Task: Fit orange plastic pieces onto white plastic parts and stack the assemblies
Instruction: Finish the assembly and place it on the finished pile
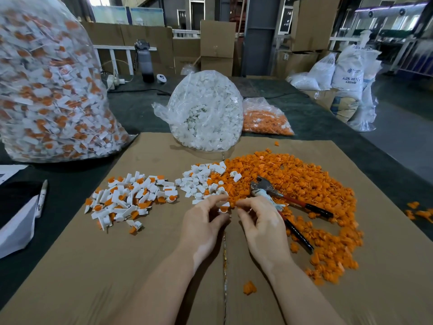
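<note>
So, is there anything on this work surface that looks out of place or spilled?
Yes. Pliers with red and black handles lie half buried in the loose orange pieces. A few orange pieces have strayed: one on the cardboard near the right forearm, several off its right edge on the dark table cover.

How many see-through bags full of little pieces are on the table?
3. A huge bag of finished pieces stands far left, a bag of white pieces sits in the middle, and a bag of orange pieces lies just right, partly hidden behind it. More could be hidden.
</note>
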Available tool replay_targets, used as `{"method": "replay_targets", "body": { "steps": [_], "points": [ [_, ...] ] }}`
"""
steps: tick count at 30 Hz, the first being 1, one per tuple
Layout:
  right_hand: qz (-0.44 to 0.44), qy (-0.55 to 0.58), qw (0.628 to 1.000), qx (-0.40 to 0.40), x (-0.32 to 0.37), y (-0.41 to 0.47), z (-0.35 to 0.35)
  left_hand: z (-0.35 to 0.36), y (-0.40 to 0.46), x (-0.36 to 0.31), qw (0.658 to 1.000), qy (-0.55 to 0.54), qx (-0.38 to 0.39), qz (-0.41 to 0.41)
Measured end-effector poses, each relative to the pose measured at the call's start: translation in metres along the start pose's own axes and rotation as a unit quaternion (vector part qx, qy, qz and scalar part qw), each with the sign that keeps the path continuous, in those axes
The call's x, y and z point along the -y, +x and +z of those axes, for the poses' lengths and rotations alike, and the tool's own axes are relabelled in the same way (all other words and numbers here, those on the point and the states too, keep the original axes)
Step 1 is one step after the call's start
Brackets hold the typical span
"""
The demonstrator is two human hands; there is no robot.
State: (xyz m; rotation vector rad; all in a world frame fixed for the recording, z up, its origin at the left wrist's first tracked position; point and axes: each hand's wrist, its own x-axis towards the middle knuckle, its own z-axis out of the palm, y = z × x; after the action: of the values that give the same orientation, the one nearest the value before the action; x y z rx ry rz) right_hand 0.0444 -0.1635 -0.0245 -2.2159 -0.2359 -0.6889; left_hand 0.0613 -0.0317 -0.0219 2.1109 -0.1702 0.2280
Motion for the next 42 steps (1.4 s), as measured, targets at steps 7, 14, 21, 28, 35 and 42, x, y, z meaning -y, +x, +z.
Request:
{"method": "replay_targets", "body": {
  "steps": [7,14,21,28,35,42],
  "points": [
    [-0.005,-0.028,1.000,0.006,-0.001,0.000,0.001,-0.008,0.010,0.011,0.988,0.073,-0.111,-0.073],
    [0.002,-0.040,0.999,0.011,-0.001,0.000,0.001,-0.037,0.025,0.034,0.962,0.180,-0.143,-0.147],
    [0.021,-0.047,0.998,0.023,-0.002,-0.001,0.001,-0.045,0.035,0.038,0.939,0.237,-0.149,-0.200],
    [0.018,-0.067,0.997,0.030,0.000,0.000,0.003,-0.030,0.036,0.042,0.935,0.337,-0.100,-0.047],
    [0.007,-0.086,0.996,0.031,0.000,0.000,0.004,-0.023,0.042,0.040,0.937,0.346,-0.037,-0.014],
    [0.003,-0.098,0.995,-0.015,-0.002,0.000,0.007,-0.015,0.044,0.032,0.977,0.212,-0.015,0.001]
  ]
}}
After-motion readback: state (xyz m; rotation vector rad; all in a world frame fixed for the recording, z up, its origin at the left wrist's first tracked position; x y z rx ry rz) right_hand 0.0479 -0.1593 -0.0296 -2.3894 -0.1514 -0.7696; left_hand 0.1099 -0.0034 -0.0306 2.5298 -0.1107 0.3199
